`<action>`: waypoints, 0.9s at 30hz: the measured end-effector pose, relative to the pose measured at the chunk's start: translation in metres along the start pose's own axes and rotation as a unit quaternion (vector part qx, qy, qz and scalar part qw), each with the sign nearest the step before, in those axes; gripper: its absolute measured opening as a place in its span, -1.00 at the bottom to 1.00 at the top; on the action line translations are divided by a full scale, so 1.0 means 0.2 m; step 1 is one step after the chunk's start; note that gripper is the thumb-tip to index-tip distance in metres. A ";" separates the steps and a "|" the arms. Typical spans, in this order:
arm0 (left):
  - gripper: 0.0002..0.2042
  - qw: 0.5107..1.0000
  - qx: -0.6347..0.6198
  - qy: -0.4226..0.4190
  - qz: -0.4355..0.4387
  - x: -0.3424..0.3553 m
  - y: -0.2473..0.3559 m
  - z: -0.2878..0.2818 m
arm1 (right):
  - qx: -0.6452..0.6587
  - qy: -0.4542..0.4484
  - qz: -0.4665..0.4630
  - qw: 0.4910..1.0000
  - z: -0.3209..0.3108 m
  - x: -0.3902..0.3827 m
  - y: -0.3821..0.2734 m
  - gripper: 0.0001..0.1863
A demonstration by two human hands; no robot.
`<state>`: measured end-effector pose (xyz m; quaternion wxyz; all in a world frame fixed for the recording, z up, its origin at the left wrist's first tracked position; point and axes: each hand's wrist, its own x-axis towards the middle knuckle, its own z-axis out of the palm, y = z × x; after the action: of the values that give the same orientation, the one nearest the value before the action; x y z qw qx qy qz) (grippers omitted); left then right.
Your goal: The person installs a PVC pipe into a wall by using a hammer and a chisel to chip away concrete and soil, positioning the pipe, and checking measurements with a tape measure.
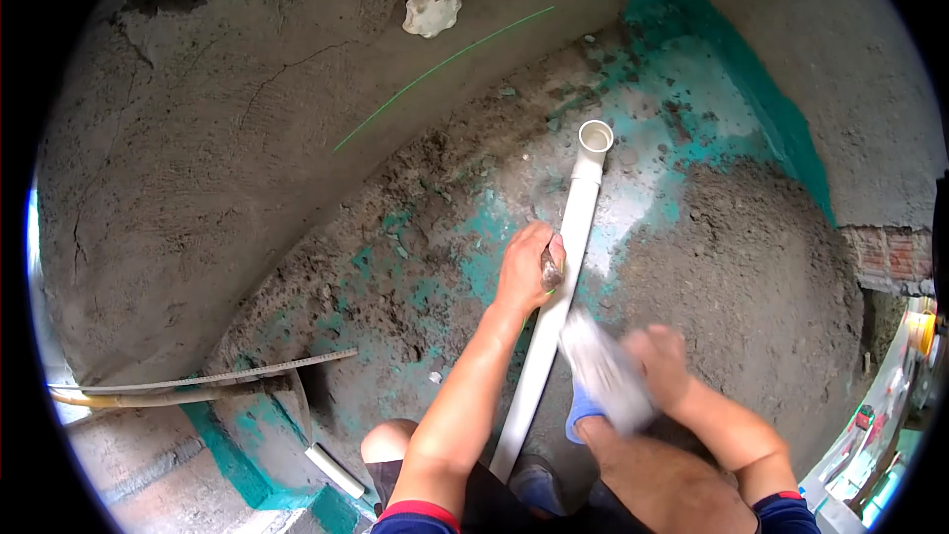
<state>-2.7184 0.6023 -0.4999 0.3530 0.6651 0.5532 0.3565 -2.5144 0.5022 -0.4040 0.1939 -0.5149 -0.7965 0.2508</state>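
Observation:
A long white plastic pipe [554, 336] with an elbow [595, 138] at its far end lies on the mortar-strewn floor between my arms, the elbow's mouth facing up. My left hand [529, 267] is closed beside the pipe around a short, brown, mud-caked piece [551, 269]; its kind cannot be made out. To the right of the pipe, my right hand [657, 361] grips a pale grey flat tool [605, 371], shaped like a trowel but smeared by motion. The tool's near end covers part of my foot in a blue slipper [578, 415].
Grey mortar [751, 247] is heaped right of the pipe; green coating [791, 119] edges the wall at right. At left are a long measuring strip [247, 374], a yellowish rod [168, 397] and a short white pipe piece [334, 470]. A white knob [432, 12] sticks out of the far wall.

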 end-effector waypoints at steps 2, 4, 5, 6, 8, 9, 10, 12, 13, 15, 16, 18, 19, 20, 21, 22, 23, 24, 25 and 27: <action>-0.83 0.999 -0.017 0.035 0.019 0.01 -0.01 0.01 | -0.081 0.005 0.042 0.996 0.04 0.08 0.02 -0.60; -0.84 0.998 0.029 0.023 0.053 0.00 -0.10 -0.02 | 0.011 -0.015 0.131 0.991 0.06 0.16 -0.04 -0.58; -0.85 0.995 0.056 0.008 0.083 0.01 -0.10 -0.02 | 0.010 -0.016 0.134 0.991 0.05 0.14 -0.04 -0.58; -0.84 0.999 0.026 -0.004 0.045 0.00 -0.10 -0.03 | 0.029 -0.033 0.141 0.989 0.03 0.10 -0.04 -0.57; -0.84 0.999 0.008 0.008 0.038 0.00 -0.09 -0.02 | 0.047 -0.047 0.130 0.989 0.03 0.03 -0.02 -0.56; -0.83 0.999 -0.008 0.024 0.032 0.00 -0.07 -0.02 | 0.046 -0.047 0.132 0.989 0.02 0.00 -0.01 -0.56; -0.82 0.999 -0.002 0.030 0.036 0.00 -0.06 -0.01 | 0.048 -0.054 0.127 0.989 0.01 -0.01 -0.01 -0.56; -0.82 0.999 -0.011 0.037 0.029 0.02 -0.03 -0.01 | 0.050 -0.058 0.119 0.990 -0.03 -0.02 -0.02 -0.56; -0.81 0.999 -0.020 0.044 0.022 0.02 -0.02 -0.02 | 0.060 -0.077 0.112 0.989 -0.06 -0.02 -0.04 -0.57; -0.81 0.998 -0.034 0.044 0.004 0.04 0.00 -0.04 | 0.071 -0.096 0.105 0.987 -0.14 -0.02 -0.09 -0.57; -0.80 0.998 -0.049 0.044 -0.016 0.03 0.01 -0.04 | 0.088 -0.054 0.030 0.994 -0.18 -0.01 -0.12 -0.58; -0.80 0.998 -0.040 0.034 -0.018 0.05 0.01 -0.06 | 0.143 0.017 -0.103 0.984 -0.22 0.00 -0.14 -0.61; -0.79 0.999 -0.032 0.027 -0.015 0.04 0.01 -0.06 | 0.147 0.014 -0.101 0.984 -0.18 0.01 -0.12 -0.61; -0.79 0.999 -0.035 0.026 -0.015 0.05 0.02 -0.05 | 0.120 0.053 -0.148 0.980 -0.13 0.01 -0.06 -0.61; -0.79 0.999 -0.036 0.021 -0.015 0.06 0.03 -0.03 | 0.092 0.095 -0.196 0.972 -0.09 0.04 -0.02 -0.61; -0.79 0.999 -0.038 0.016 -0.016 0.07 0.04 -0.01 | -0.064 0.099 -0.155 0.981 -0.06 0.10 0.01 -0.64; -0.79 1.000 -0.014 0.018 -0.014 0.07 0.00 0.01 | -0.072 -0.005 0.037 0.997 0.02 0.18 0.03 -0.65; -0.80 1.000 0.001 0.024 0.008 0.07 -0.03 -0.01 | -0.015 -0.019 0.064 0.998 0.02 0.19 0.02 -0.64; -0.81 0.999 0.016 0.030 0.030 0.07 -0.06 -0.03 | 0.042 -0.034 0.091 0.994 0.02 0.19 0.02 -0.63; -0.81 0.999 0.002 0.045 0.009 0.10 -0.03 -0.05 | 0.049 -0.021 0.038 0.998 -0.04 0.12 0.00 -0.61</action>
<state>-2.7268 0.6242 -0.4997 0.3232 0.6543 0.5629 0.3880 -2.5202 0.5258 -0.3963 0.1930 -0.5290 -0.7671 0.3073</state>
